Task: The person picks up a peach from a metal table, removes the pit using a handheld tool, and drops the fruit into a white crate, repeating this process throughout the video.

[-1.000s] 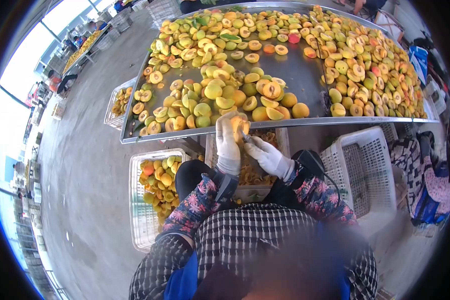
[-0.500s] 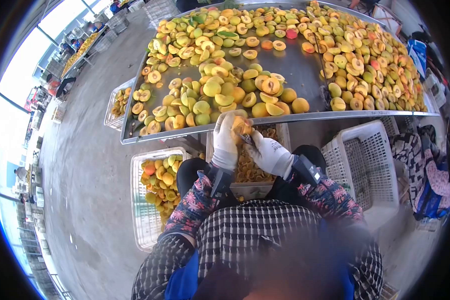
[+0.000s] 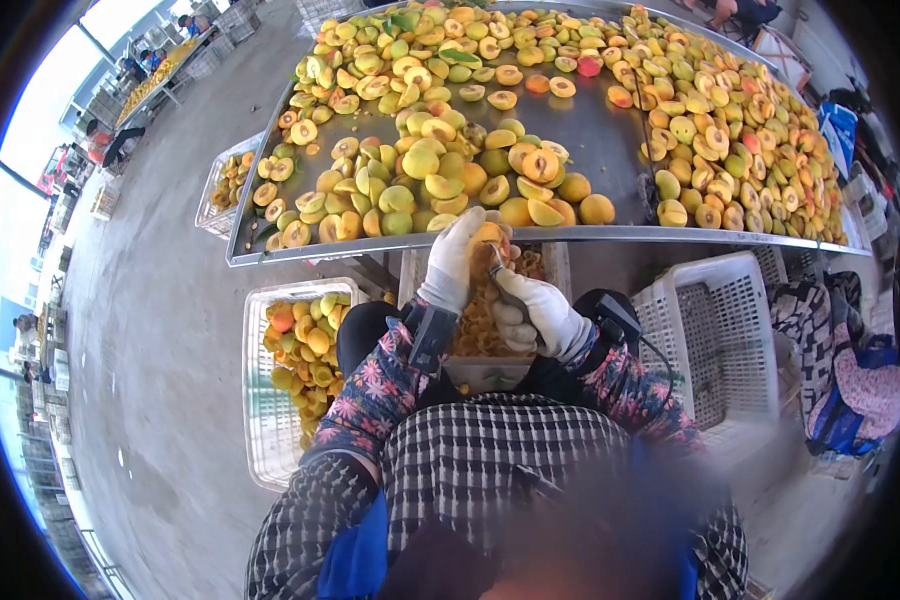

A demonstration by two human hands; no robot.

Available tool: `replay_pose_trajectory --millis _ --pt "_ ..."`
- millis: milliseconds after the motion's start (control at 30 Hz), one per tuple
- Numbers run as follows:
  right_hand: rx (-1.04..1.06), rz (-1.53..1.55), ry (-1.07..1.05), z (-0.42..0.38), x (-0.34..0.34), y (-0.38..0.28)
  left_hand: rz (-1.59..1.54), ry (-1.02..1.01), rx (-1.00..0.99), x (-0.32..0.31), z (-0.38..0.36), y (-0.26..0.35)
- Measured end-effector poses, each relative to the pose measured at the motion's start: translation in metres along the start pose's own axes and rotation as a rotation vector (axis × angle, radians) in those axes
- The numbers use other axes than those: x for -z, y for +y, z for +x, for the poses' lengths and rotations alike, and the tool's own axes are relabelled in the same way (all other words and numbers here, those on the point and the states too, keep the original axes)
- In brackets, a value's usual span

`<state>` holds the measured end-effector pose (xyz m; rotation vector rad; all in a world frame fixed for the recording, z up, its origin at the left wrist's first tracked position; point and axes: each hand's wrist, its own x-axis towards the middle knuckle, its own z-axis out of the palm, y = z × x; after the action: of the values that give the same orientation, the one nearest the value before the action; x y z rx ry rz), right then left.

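Observation:
My left hand (image 3: 452, 262), in a white glove, is closed round a halved fruit (image 3: 486, 244) just in front of the table's near edge. My right hand (image 3: 542, 314), gloved too, grips a small metal tool (image 3: 496, 258) whose tip touches the fruit. Its fingers are curled, and most of the tool's handle is hidden in them. Under the hands, a crate (image 3: 490, 372) between the knees holds peelings or cut pieces. Beyond them, halved yellow-green fruit (image 3: 422, 162) is heaped on the metal table (image 3: 590, 128).
At left stands a white crate (image 3: 270, 455) of fruit, with a smaller crate (image 3: 206, 205) behind it. An empty white crate (image 3: 725, 350) is at right, beside patterned cloth (image 3: 860, 385). Farther left, people sit by another table (image 3: 173, 72).
My right hand has moved a little down and turned, its fingers now curled lower beside the fruit. The view has shifted slightly, so crates and table appear a little further left.

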<state>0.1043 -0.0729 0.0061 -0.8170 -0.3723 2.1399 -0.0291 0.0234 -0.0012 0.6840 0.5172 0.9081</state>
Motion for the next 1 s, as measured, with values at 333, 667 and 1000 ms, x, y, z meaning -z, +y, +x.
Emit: replay_pose_trajectory --millis 333,667,1000 --pt "0.313 -0.401 0.195 0.018 0.015 0.021 0.239 -0.022 0.160 0.020 0.020 -0.008" --pt "0.022 0.184 -0.248 -0.013 0.023 0.007 0.057 0.126 -0.087 0.022 0.029 -0.014" --pt "0.301 -1.100 0.347 -0.010 0.068 0.041 1.923 0.715 -0.380 0.093 -0.043 0.123"
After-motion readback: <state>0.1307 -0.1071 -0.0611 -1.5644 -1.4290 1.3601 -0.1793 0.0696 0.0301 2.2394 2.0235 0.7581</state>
